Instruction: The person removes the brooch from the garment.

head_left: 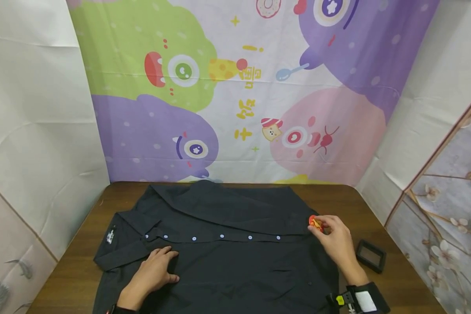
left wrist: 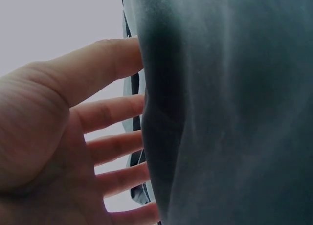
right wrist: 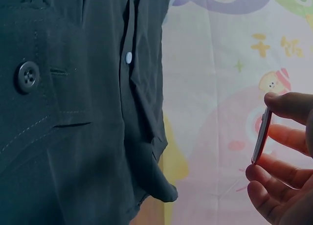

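Observation:
A black button-up garment (head_left: pixel 235 261) lies spread over the table, a row of pale buttons running across it. On it rests my left hand (head_left: pixel 151 272), below the button row at the left, with fingers relaxed. In the left wrist view the fingertips of the left hand (left wrist: pixel 44 122) meet the dark cloth. Between thumb and fingers my right hand (head_left: pixel 335 242) pinches a small round red badge (head_left: pixel 315 223) with a yellow design, above the garment's right edge. Seen edge-on in the right wrist view, the badge (right wrist: pixel 261 135) is thin and flat; its back is not clearly visible.
A small black rectangular frame (head_left: pixel 370 256) lies on the brown wooden table (head_left: pixel 404 288), to the right of my right hand. A cartoon-printed cloth (head_left: pixel 235 161) hangs behind the table. White panels (head_left: pixel 43 109) stand at both sides.

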Demonstrator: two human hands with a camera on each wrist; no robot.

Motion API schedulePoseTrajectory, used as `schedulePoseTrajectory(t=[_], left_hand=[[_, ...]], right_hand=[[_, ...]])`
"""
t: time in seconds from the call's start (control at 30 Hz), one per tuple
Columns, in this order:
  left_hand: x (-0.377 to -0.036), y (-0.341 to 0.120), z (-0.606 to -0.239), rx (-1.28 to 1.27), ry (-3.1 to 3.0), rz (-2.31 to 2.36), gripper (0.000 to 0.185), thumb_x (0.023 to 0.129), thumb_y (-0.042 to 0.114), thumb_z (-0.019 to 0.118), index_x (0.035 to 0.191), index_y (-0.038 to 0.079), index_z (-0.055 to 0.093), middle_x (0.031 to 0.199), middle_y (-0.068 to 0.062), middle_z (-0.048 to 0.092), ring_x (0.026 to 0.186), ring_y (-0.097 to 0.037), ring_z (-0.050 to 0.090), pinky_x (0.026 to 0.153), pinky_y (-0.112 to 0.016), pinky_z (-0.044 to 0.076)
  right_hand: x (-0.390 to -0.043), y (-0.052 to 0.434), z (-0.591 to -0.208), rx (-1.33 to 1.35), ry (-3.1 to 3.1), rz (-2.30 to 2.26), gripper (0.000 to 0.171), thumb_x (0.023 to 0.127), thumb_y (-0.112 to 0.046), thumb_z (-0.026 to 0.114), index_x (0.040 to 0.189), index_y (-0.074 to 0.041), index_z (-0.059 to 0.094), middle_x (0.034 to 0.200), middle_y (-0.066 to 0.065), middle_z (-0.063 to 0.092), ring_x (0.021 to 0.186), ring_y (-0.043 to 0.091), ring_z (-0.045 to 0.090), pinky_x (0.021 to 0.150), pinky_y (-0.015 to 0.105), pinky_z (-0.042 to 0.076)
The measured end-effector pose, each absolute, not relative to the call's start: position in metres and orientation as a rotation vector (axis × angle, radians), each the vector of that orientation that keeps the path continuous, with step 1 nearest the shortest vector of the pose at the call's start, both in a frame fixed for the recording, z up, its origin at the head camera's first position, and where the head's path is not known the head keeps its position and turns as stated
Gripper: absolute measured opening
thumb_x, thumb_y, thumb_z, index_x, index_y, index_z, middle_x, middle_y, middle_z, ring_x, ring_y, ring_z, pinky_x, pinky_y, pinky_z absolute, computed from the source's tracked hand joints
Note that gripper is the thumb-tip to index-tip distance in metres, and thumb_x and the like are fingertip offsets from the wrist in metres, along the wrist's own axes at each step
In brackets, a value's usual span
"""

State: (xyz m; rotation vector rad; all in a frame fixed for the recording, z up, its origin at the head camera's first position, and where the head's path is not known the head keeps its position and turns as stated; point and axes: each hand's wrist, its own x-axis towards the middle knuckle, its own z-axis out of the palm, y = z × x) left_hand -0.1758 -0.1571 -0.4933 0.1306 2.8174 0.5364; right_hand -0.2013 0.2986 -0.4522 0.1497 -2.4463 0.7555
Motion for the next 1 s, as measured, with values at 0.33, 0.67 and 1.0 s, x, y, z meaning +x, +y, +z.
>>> schedulePoseTrajectory(t=[0.33,0.67,1.0], left_hand=[[-0.176,-0.16,-0.493,0.147,2.836,0.546,0.063,0.069,0.026,0.086,0.124,0.006,0.063,0.139,-0.023,0.052,0.129,-0.046,0.044,0.094,-0.071,0.039],[-0.175,-0.161,-0.494,0.152,2.841,0.555,0.063,0.068,0.026,0.087,0.123,0.005,0.063,0.139,-0.023,0.052,0.129,-0.046,0.044,0.094,-0.07,0.04],[-0.175,-0.161,-0.494,0.151,2.838,0.558,0.063,0.069,0.025,0.087,0.123,0.005,0.063,0.139,-0.023,0.052,0.128,-0.046,0.044,0.093,-0.07,0.04]], right_hand=[[-0.201,0.304,-0.454,0.132,-2.457,0.716,0.034,0.07,-0.011,0.086,0.099,0.001,0.073,0.097,0.018,0.067,0.081,0.028,0.067,0.065,0.033,0.056],[-0.196,0.313,-0.451,0.074,-2.473,0.697,0.034,0.073,-0.012,0.085,0.102,0.001,0.073,0.099,0.02,0.067,0.082,0.031,0.068,0.068,0.042,0.057],[-0.192,0.327,-0.455,0.021,-2.489,0.679,0.033,0.076,-0.017,0.084,0.103,-0.001,0.073,0.101,0.021,0.068,0.084,0.033,0.068,0.067,0.035,0.052]])
